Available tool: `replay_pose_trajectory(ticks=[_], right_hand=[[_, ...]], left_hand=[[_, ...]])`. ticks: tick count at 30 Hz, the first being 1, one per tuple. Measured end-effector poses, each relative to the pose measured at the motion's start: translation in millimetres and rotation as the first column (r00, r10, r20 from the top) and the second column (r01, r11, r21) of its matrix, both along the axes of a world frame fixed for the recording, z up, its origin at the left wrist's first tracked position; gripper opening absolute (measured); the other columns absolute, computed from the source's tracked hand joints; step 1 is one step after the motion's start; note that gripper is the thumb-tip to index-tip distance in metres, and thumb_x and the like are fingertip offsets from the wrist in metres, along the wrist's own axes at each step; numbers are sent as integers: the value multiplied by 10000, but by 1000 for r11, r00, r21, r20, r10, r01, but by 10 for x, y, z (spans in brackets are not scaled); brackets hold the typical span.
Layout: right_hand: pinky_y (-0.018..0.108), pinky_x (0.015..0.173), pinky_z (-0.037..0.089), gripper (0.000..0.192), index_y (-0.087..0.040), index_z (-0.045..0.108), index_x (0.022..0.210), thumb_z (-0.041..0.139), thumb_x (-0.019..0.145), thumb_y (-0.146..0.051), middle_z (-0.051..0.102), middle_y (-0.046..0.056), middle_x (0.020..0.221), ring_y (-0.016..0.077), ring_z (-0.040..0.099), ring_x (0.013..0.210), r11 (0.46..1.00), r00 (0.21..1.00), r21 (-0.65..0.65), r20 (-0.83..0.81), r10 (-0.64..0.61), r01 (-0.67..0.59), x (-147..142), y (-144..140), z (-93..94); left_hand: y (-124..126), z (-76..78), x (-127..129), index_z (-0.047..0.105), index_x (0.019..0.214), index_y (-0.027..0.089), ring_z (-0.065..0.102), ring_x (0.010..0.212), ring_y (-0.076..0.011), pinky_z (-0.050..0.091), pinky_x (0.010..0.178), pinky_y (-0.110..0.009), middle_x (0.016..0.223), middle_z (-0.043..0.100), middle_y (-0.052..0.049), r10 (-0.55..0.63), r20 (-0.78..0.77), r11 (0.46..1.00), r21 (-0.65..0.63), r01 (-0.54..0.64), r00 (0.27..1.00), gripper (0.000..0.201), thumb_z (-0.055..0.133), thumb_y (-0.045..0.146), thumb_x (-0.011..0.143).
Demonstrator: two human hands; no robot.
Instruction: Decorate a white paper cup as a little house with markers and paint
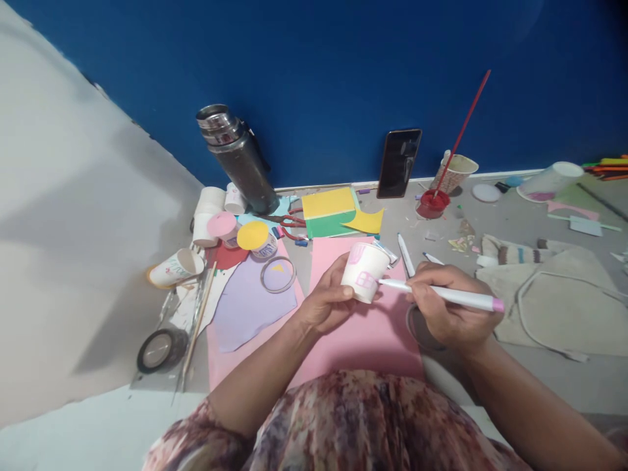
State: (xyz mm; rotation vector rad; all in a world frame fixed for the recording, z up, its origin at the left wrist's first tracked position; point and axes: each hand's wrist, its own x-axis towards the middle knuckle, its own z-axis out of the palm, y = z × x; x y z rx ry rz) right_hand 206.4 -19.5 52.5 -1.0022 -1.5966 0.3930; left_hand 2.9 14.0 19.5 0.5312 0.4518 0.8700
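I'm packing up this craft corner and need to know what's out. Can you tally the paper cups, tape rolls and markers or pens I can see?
Paper cups: 6, the one in the left hand (cup)
Tape rolls: 2
Markers or pens: 3, the pink marker in the right hand, plus
Total: 11

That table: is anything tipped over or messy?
Yes. A paper cup lies on its side at the left, another is tipped at the far right, and paper scraps litter the table.
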Motion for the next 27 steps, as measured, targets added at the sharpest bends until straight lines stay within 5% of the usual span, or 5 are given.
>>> replay_pose_trajectory(ticks=[10, 27], right_hand=[[354, 640, 588, 161, -261, 742, 839, 670, 906, -134, 759, 17, 748, 201, 718, 660, 1000, 1000, -14, 3, 0, 0, 6, -10, -29], [333, 584, 551, 152, -238, 736, 800, 677, 882, -124, 740, 18, 711, 189, 697, 616, 1000, 1000, -20, 21, -14, 14, 3, -15, 2]], left_hand=[[-10, 34, 19, 617, 1372, 185, 725, 1000, -255, 602, 911, -401, 1219, 736, -114, -11, 8, 1000, 8, 11, 1000, 815, 925, 183, 617], [1, 6, -1, 574, 1412, 182, 730, 1077, -283, 583, 927, -397, 1246, 743, -133, -12, 10, 1000, -3, 12, 1000, 857, 929, 255, 634]])
